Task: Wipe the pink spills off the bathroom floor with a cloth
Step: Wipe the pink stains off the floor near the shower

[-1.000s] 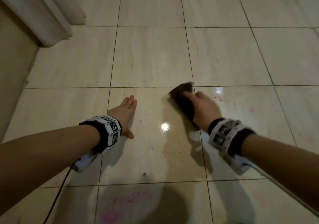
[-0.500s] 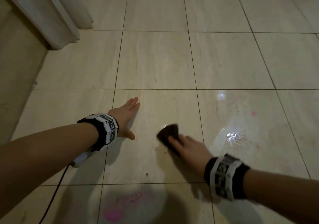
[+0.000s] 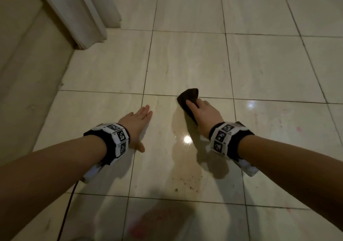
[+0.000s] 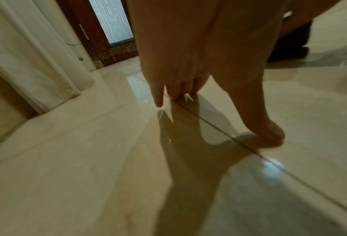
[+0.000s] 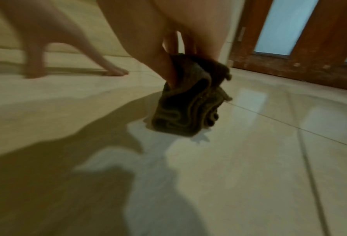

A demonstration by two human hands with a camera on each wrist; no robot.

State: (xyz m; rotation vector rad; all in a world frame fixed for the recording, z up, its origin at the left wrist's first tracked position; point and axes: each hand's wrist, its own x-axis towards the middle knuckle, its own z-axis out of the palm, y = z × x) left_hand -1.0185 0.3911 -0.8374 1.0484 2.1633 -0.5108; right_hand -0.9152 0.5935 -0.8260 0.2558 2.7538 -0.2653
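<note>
Cloth [image 3: 189, 99] gripped in right hand [image 3: 206, 117], on floor [image 3: 185, 58]; left hand [image 3: 136, 123] flat, released. Pink spots [image 3: 298, 129] right of cloth, smear [image 3: 137, 229] nearer person remain.

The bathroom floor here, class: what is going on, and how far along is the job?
A person is crouched over the tiled floor, wiping it. The right hand grips a dark bunched cloth pressed on the tiles, with a wet streak trailing behind it. The left hand is propped on the floor, fingers straight. Pink spots remain to the right, and a pink smear near the bottom edge, so the job is not finished.
</note>
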